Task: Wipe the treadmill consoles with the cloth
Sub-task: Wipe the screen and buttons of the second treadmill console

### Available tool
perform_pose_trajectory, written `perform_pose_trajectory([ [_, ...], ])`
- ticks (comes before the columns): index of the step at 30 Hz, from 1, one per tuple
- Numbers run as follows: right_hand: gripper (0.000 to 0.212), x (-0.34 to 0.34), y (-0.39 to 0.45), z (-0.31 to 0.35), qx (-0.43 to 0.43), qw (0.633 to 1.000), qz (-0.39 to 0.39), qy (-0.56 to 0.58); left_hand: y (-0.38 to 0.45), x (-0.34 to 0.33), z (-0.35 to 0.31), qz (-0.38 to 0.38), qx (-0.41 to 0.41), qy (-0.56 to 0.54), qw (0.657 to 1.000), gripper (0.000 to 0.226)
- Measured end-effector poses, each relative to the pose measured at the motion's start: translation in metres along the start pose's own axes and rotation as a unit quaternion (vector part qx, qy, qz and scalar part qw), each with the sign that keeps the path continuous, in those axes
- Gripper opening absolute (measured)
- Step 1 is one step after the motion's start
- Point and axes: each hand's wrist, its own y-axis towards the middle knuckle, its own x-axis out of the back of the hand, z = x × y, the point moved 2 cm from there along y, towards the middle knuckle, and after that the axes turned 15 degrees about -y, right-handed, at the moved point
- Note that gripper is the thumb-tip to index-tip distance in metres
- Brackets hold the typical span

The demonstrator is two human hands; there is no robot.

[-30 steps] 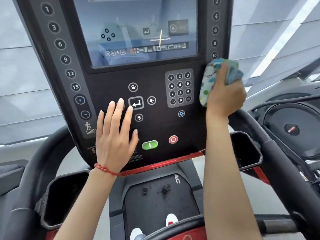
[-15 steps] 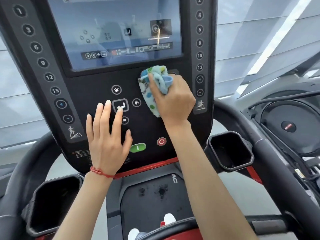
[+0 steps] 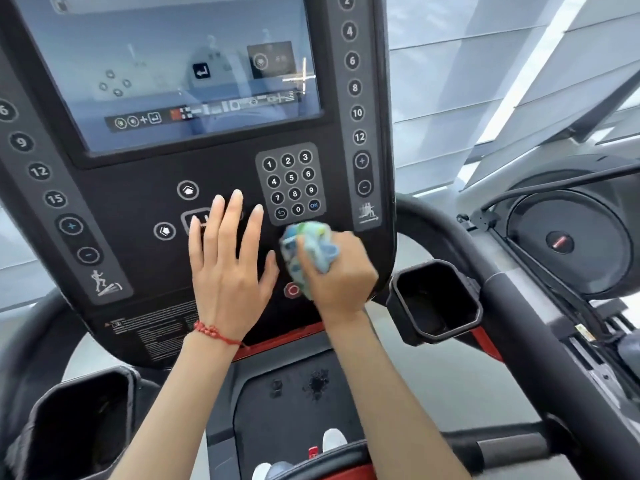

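The black treadmill console (image 3: 145,271) fills the view, with a lit screen (image 3: 173,71) above and a number keypad (image 3: 291,183) at the right. My right hand (image 3: 341,275) is closed on a crumpled blue and green patterned cloth (image 3: 306,251), pressed against the panel just below the keypad and partly covering the red stop button (image 3: 292,290). My left hand (image 3: 227,265) lies flat on the panel beside it, fingers spread, over the enter key. A red bead bracelet (image 3: 214,333) circles the left wrist.
Black cup holders sit at the lower left (image 3: 79,420) and right (image 3: 436,303) of the console. Curved handrails (image 3: 526,327) run down both sides. A neighbouring machine with a round black housing (image 3: 568,244) stands at the right. Shoe tips (image 3: 334,439) show on the belt below.
My right hand has swept the cloth from the console's right edge across the keypad area and down to below the keypad. My left hand stayed flat on the panel.
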Motion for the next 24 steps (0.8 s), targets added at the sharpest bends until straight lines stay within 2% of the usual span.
perform_pose_trajectory([
  [4, 0.054, -0.003, -0.001, -0.003, 0.08, 0.997, 0.001, -0.016, 0.007, -0.004, -0.001, -0.002, -0.006, 0.001, 1.0, 0.045],
  [6, 0.051, -0.003, 0.008, -0.024, 0.027, 0.999, -0.021, -0.027, 0.013, -0.003, 0.0, -0.008, -0.005, 0.004, 1.0, 0.045],
  [8, 0.055, 0.001, 0.02, -0.049, -0.083, 0.995, -0.042, -0.021, 0.018, -0.003, 0.0, -0.018, -0.001, 0.008, 1.0, 0.045],
  [10, 0.062, 0.003, 0.029, -0.065, -0.129, 0.99, -0.047, -0.012, 0.022, -0.004, -0.001, -0.027, 0.0, 0.007, 1.0, 0.044],
  [17, 0.043, -0.004, 0.034, -0.065, -0.178, 0.984, -0.012, 0.022, 0.03, -0.015, -0.007, -0.041, 0.008, 0.015, 0.999, 0.044],
  [24, 0.05, -0.017, 0.108, -0.028, -0.161, 0.985, -0.054, 0.038, 0.031, -0.016, -0.007, -0.037, 0.01, 0.03, 0.999, 0.044],
])
